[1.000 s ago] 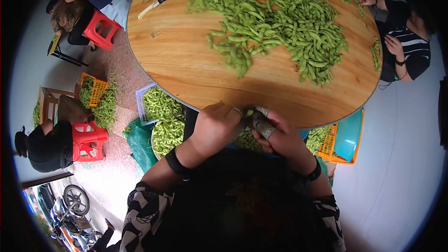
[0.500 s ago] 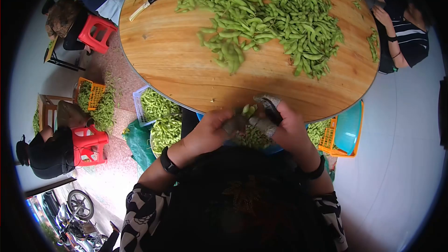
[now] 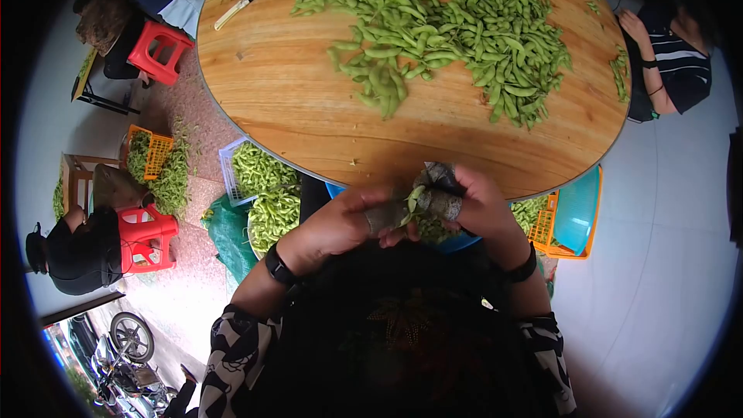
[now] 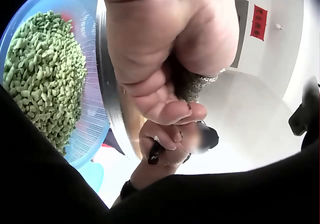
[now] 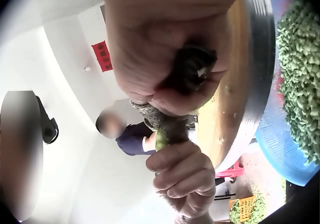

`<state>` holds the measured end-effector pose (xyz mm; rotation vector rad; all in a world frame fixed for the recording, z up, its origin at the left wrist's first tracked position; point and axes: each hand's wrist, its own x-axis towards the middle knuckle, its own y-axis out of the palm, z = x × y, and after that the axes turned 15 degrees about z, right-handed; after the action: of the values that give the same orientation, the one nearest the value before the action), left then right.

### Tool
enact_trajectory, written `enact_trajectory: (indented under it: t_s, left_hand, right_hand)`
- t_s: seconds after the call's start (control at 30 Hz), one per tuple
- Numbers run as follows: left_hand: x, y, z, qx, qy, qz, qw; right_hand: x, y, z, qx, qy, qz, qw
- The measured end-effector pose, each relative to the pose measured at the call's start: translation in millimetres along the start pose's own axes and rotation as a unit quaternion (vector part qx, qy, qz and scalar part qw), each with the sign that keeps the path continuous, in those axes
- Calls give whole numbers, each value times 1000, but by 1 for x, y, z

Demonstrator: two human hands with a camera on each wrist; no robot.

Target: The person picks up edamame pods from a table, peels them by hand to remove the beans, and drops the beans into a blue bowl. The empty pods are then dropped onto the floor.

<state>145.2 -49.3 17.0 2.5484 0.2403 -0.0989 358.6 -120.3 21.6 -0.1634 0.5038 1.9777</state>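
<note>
On the left, beside the round wooden tabletop (image 3: 271, 120), stands a pale lilac plastic crate (image 3: 228, 173) of green pods; farther off, at the table's far left, lies a slim knife with a pale and black body (image 3: 248, 4). Next, at the near edge, the left hand (image 3: 333, 224) pinches one side of a single small green bean pod (image 3: 413, 200), its fingers curled and one of them wrapped in grey. The pod sits between the two hands, above the blue perforated plastic basin (image 4: 91, 126) heaped with loose pale green beans (image 4: 45, 79). To the right, the right hand (image 3: 485, 205) has curled fingers and grips the pod's other side between its grey and dark coverings. The big heap of green pods (image 3: 464, 31) fills the far part of the table.

To handle the pod well, I would press along its seam with the covered fingers, gently enough not to crush the beans, and keep it low over the basin so nothing strays.

The fingertips largely hide the pod, so its split is unclear. A dark thing in the right palm cannot be identified, and the heap is cut off at the top.
</note>
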Motion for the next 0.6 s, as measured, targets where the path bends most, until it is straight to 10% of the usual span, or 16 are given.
enact_trajectory:
  t_s: [0.13,0.27,0.6]
  left_hand:
    - [-1,-2,6,162,-21,-84,983]
    - [3,8,0,433,-9,-107,895]
    - [-10,12,16,462,-35,-98,881]
  right_hand:
    - [4,5,-15,-152,-95,-76,981]
    - [9,18,-23,-498,-155,-196,830]
    - [4,29,-29,-450,-203,-190,849]
